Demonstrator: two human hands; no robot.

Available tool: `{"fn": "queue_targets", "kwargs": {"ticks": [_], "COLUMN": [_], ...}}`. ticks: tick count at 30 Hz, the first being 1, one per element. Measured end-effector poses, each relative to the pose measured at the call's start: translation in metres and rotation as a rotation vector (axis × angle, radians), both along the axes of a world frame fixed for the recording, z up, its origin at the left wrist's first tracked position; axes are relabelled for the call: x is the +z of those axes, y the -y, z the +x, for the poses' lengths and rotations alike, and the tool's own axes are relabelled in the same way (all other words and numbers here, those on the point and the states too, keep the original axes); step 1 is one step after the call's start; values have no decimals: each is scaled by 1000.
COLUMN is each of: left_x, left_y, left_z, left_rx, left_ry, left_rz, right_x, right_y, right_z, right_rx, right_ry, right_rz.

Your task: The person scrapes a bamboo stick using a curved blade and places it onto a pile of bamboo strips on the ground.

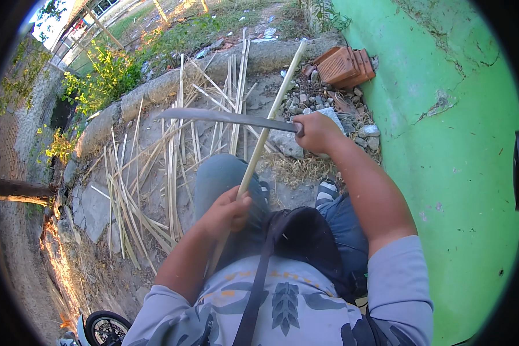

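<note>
A long pale strip of split bamboo (pixel 275 109) slants from beside my body up and away over the ground. My left hand (pixel 232 210) is closed around its lower part, above my left knee. In my right hand (pixel 318 133) is the dark handle of a machete (pixel 225 117), gripped in a fist. Its long grey blade points left and crosses the bamboo strip well above my left hand. Whether the edge bites into the strip or only lies against it, I cannot tell.
Many loose bamboo strips (pixel 172 173) lie scattered on the ground to the left and ahead. A green wall (pixel 438 173) rises close on my right. Orange hollow bricks (pixel 345 67) and rubble (pixel 309 98) sit by it. A low stone kerb (pixel 155 86) runs beyond. A wheel (pixel 106 330) shows at lower left.
</note>
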State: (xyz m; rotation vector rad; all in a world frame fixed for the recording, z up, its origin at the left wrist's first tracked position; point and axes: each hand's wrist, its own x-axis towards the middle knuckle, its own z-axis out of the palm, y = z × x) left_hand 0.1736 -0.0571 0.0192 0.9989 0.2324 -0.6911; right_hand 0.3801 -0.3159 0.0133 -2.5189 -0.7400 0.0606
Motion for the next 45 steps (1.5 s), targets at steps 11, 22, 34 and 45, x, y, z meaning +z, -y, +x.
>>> {"fn": "queue_targets", "kwargs": {"ticks": [11,22,34,45], "left_x": [6,10,15,11], "left_y": [7,15,13,8], "left_z": [0,-2,-8,-10], "left_rx": [-24,-57,-80,-7], "left_ry": [26,59,103,0], "left_rz": [32,97,128,50], "right_x": [4,0,17,30], "right_y": [3,20,21,6], "right_z": [3,15,7,-6], "right_rx": [-4,-60,42,157], "right_ry": [26,-36,58,136], "right_rz": [-13,44,-36,-97]}}
